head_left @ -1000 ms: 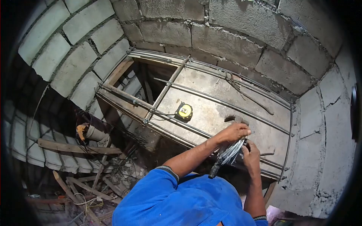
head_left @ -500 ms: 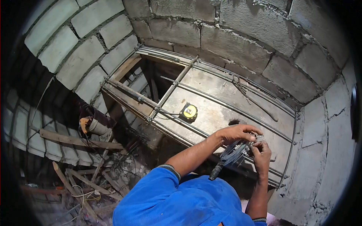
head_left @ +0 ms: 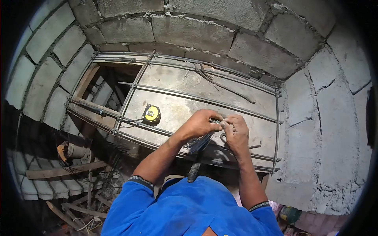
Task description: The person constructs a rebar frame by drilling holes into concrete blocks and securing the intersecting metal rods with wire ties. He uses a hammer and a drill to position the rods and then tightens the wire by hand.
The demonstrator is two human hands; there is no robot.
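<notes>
My left hand [head_left: 201,125] is closed around a bundle of thin grey wire [head_left: 196,144], whose strands hang below the fingers. A tool with a dark, wrapped-looking handle [head_left: 193,172] points down toward my shirt beneath this bundle; its upper end is hidden. Fingertips of my right hand [head_left: 236,135] pinch together right beside the left fingers, at the top of the wire. Both hands are above the steel rebar grid [head_left: 204,100], which lies over a pale board [head_left: 177,108]. To their left rests a yellow-and-black tape measure [head_left: 151,114] on the board.
Concrete block walls [head_left: 193,31] enclose the back and both sides. A bent steel rod [head_left: 226,85] lies across the grid. At left, the board gives way to a framed opening [head_left: 106,88]. Lower left are a bucket [head_left: 76,150] and scrap planks [head_left: 65,171].
The view has shifted, so the tape measure and grid appear farther left. Both hands have come closer together, with the right fingers now meeting the left at the wire.
</notes>
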